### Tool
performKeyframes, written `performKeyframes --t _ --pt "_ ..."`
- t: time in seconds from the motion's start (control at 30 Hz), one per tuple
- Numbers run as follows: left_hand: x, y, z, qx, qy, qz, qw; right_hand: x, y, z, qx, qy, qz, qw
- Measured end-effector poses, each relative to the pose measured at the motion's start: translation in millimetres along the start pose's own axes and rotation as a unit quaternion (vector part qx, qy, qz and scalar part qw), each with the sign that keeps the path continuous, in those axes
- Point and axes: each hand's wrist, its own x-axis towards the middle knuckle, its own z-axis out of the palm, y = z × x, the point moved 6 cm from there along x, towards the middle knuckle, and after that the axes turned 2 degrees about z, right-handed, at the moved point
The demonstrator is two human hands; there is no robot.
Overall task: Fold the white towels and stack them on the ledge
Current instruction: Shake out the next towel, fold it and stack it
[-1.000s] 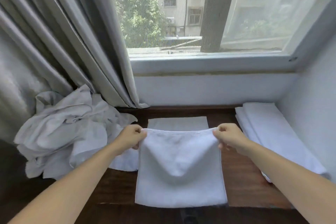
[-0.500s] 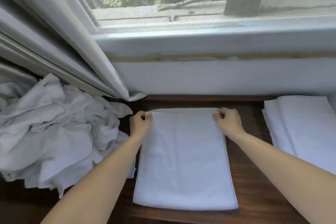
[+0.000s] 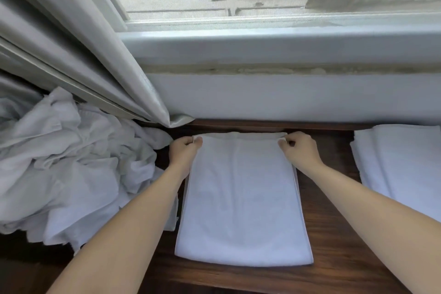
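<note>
A white towel (image 3: 241, 200), folded in half, lies flat on the dark wooden ledge (image 3: 331, 241) in the middle of the view. My left hand (image 3: 182, 153) pinches its far left corner. My right hand (image 3: 299, 150) pinches its far right corner. Both corners sit close to the wall, lined up with the layer beneath. A stack of folded white towels (image 3: 401, 164) lies at the right, partly cut off by the frame edge. A crumpled heap of unfolded white towels (image 3: 64, 169) lies at the left.
A grey curtain (image 3: 78, 50) hangs at the left, its hem reaching the ledge just behind the heap. A pale wall and window sill (image 3: 274, 45) run along the back. The ledge's front edge is near the bottom of the view.
Both hands carried the towel's near edge up and away, laying it onto the far edge. The towel now lies flat, and my view has tilted down and closer.
</note>
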Motion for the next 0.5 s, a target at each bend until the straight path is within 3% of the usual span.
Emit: performKeyframes --t 0.23,0.5 --pt "-8.7 3.5 -19.8 -0.067 0.015 0.027 0.997 -9.5 -2.2 -15.1 0.080 0.028 0.019 0.996" --pt "-63.6 36.2 -80.0 -0.161 0.022 0.148 0.976 -81.1 -38.8 -75.1 0.180 0.100 -0.082 0.975"
